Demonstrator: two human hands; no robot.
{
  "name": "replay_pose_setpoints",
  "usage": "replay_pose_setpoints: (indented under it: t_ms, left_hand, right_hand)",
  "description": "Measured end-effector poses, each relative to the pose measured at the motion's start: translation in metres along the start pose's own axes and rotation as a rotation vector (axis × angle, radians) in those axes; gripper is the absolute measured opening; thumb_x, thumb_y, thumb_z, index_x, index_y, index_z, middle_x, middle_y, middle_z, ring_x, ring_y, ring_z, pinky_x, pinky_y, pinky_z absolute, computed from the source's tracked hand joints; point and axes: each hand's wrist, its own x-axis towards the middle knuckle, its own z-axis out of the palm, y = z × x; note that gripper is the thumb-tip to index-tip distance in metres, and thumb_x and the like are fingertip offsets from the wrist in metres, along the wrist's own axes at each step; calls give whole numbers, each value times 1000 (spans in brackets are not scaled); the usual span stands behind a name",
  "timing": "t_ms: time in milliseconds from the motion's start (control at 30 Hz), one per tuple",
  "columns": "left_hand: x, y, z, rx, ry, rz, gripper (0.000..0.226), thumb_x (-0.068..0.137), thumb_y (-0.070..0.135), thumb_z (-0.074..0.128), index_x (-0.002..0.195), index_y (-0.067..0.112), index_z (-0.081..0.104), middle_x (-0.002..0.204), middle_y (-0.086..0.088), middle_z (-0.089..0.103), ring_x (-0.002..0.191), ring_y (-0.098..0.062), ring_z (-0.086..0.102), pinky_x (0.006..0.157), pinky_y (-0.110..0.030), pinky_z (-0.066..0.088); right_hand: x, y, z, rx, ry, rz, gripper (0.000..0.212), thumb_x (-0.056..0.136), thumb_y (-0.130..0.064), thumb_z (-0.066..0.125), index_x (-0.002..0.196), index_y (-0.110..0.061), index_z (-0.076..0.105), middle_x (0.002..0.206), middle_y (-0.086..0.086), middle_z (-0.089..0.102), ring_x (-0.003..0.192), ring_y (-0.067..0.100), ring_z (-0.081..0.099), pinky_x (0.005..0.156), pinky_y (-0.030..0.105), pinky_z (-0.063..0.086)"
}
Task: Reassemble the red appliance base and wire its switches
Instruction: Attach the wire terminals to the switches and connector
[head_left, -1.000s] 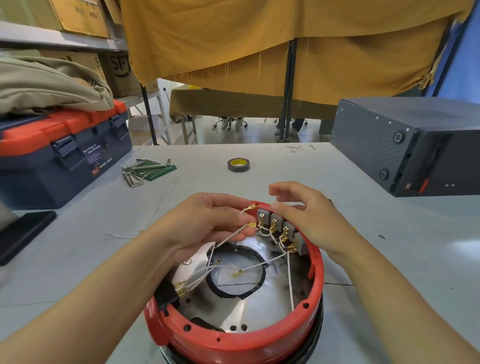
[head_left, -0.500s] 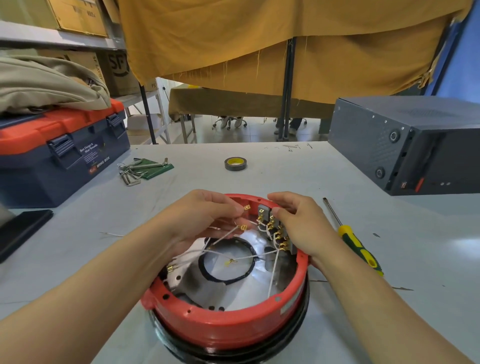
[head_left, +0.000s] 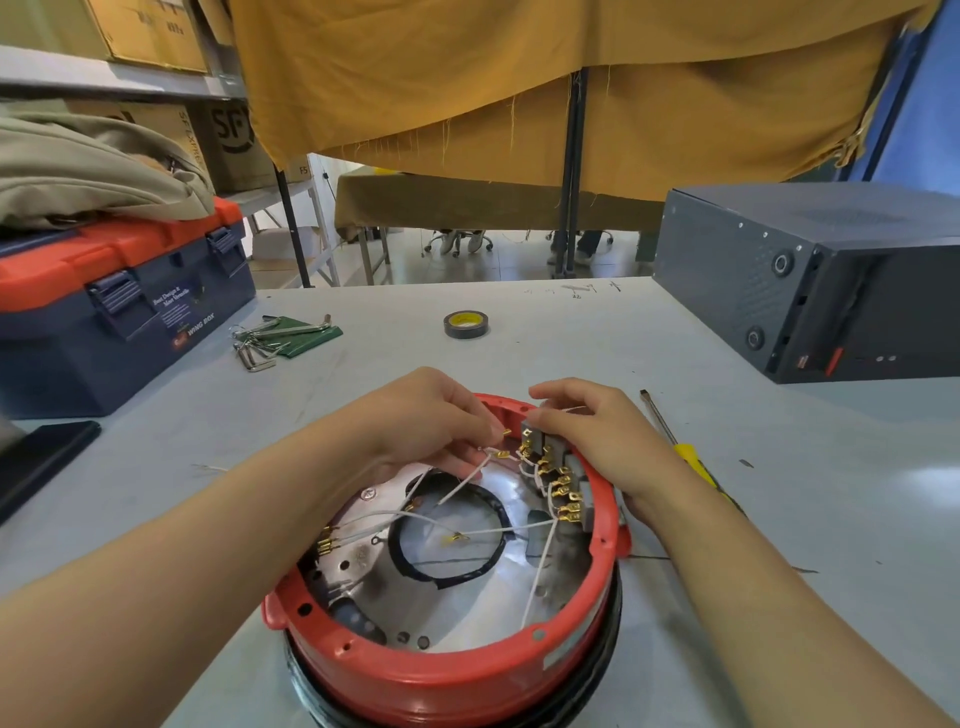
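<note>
red appliance base (head_left: 447, 670) near table edge, open side up, on grey table (head_left: 571, 343). left hand (head_left: 421, 426) over far rim, fingers curled, pinching white wire (head_left: 460, 483) with brass terminal (head_left: 501, 455) just beside switch row (head_left: 553, 467). right hand (head_left: 608, 436) on far right rim, fingers bent over top switch, holding it. yellow screwdriver (head_left: 685, 452) right of base, partly under right wrist. tape roll (head_left: 466, 325) well behind.

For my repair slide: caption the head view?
Both hands fit white wires to switches inside red base.
</note>
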Motion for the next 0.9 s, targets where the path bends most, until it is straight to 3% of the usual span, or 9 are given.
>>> replay_pose_setpoints:
  t_ms: [67, 133, 233, 333, 533, 733, 900]
  left_hand:
    - [3, -2, 3, 26, 12, -3, 7, 83, -4, 64, 81, -1, 70, 59, -6, 64, 49, -8, 60, 49, -17, 51]
    - [7, -2, 5, 36, 20, -8, 7, 83, -4, 63, 80, -2, 69, 59, -7, 65, 50, -9, 62, 50, -19, 52]
    - [11, -1, 7, 51, 18, -26, 8, 82, -4, 63, 76, -2, 68, 61, -11, 65, 51, -13, 64, 52, -22, 55]
    - [13, -2, 9, 27, 3, -59, 11, 81, -5, 63, 72, -1, 65, 70, -17, 65, 52, -15, 66, 51, -22, 56]
    - [15, -7, 8, -130, -67, -122, 9, 81, -9, 62, 75, -2, 63, 56, -10, 64, 56, -21, 69, 48, -21, 54]
    - [17, -11, 8, -180, -114, -126, 21, 81, -8, 63, 64, 4, 67, 61, -13, 63, 58, -22, 70, 49, -21, 54]
    - [18, -12, 10, -175, -114, -112, 20, 82, -8, 62, 66, 4, 67, 63, -14, 63, 57, -20, 69, 49, -21, 54]
  right_hand:
    - [0, 0, 3, 137, -54, 35, 24, 87, -14, 63, 111, -17, 66, 82, -5, 66, 58, -4, 61, 56, 11, 45]
    - [-1, -1, 5, 211, -56, 45, 22, 88, -7, 61, 108, -13, 66, 74, -4, 66, 46, -5, 57, 47, 7, 41]
    - [0, 2, 10, 173, -11, 28, 22, 88, -8, 60, 106, -14, 69, 90, 4, 71, 75, 10, 66, 72, 23, 52]
    - [-1, 3, 14, 124, 5, 34, 23, 88, -10, 58, 107, -18, 69, 98, 4, 70, 92, 19, 66, 88, 35, 52]
    - [1, 3, 12, 125, -30, 31, 24, 86, -11, 55, 99, -22, 71, 96, 2, 70, 92, 18, 65, 86, 34, 51]
    - [1, 4, 11, 150, 2, 24, 13, 82, -11, 62, 83, -20, 72, 83, 2, 70, 80, 17, 65, 77, 33, 51]
    - [1, 2, 11, 136, 9, 33, 9, 81, -12, 63, 82, -18, 70, 86, 5, 70, 84, 23, 66, 79, 37, 52]
